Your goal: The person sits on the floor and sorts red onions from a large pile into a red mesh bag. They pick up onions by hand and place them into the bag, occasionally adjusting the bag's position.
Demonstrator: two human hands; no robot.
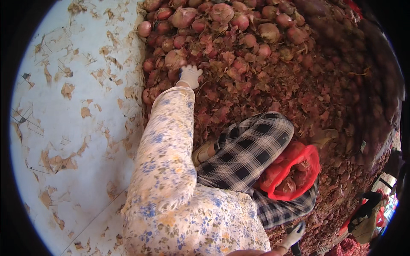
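Observation:
My left hand (190,76), in a white knit glove with a dark blue palm coating, reaches to the edge of a heap of red onions. Its fingertips are beside a large red onion (175,59); whether it grips anything beneath is hidden. Low on the right, my right hand (294,234) wears a similar glove and is held out past my knee, above the onion-strewn ground. I cannot make out anything in it. Between my plaid-trousered legs (246,153) a red mesh bag (312,166) stands with its mouth spread, several onions (288,185) inside.
A pale blue-white wall or panel (96,137) with peeling brown patches borders the heap on the left. Loose dry onion skins (253,92) cover the pile ahead. At lower right are another person's dark sleeve (368,204) and a bundle of red netting (347,248).

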